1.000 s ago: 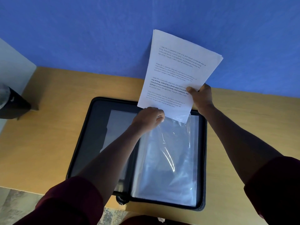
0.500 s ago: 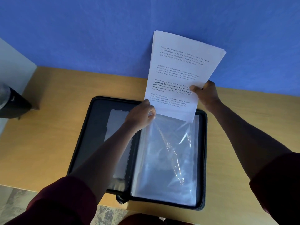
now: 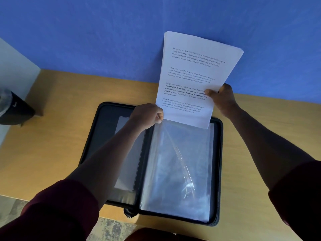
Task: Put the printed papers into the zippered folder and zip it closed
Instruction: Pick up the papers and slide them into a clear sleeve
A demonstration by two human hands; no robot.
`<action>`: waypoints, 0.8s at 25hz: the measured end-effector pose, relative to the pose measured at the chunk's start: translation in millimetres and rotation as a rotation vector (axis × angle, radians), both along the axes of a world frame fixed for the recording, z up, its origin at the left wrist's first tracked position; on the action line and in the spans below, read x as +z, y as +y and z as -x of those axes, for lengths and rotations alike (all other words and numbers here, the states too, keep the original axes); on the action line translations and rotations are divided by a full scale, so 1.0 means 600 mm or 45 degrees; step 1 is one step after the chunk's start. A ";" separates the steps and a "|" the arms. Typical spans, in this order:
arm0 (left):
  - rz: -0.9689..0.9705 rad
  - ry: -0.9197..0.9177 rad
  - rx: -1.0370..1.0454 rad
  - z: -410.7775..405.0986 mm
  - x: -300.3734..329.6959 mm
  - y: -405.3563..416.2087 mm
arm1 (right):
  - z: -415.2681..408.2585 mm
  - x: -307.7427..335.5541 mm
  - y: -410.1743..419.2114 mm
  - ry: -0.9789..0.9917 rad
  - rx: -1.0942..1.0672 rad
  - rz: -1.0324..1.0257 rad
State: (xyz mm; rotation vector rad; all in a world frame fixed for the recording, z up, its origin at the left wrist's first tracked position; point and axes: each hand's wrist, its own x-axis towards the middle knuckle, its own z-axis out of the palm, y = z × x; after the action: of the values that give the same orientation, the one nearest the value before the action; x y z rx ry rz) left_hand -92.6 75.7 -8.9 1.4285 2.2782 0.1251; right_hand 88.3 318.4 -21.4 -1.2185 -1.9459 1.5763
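Observation:
A black zippered folder (image 3: 90, 146) lies open flat on the wooden table, with clear plastic sleeves (image 3: 178, 164) on its right half. My right hand (image 3: 221, 98) grips the right edge of a stack of printed papers (image 3: 194, 73), held upright above the folder's far edge. The stack's bottom edge sits at the top of the sleeves. My left hand (image 3: 147, 115) pinches the top left corner of the front sleeve, beside the papers' lower left corner. The zipper pull (image 3: 128, 213) hangs at the folder's near edge.
The wooden table (image 3: 43, 153) runs up to a blue wall (image 3: 104, 40). A dark object (image 3: 13, 110) stands at the table's far left. The table's near edge and the patterned floor (image 3: 111, 228) show below the folder.
My left hand has shifted left, off the papers' bottom, to the sleeve's top left corner. The papers have risen slightly and moved right; the sleeve's front film has flattened.

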 end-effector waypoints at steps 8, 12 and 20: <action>0.077 0.246 0.032 0.003 -0.009 0.005 | 0.013 0.002 0.004 -0.072 0.035 -0.010; 0.048 0.114 0.136 0.003 -0.023 0.000 | 0.013 -0.005 0.013 -0.091 0.055 -0.018; -0.090 -0.097 0.090 0.015 -0.026 -0.019 | 0.026 0.012 0.013 -0.171 0.120 -0.106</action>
State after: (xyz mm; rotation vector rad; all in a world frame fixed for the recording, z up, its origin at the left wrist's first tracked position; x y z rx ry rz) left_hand -101.3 64.3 -24.7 1.3541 2.2834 0.2798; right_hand 72.8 326.3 -14.0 -1.2442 -2.1599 1.4755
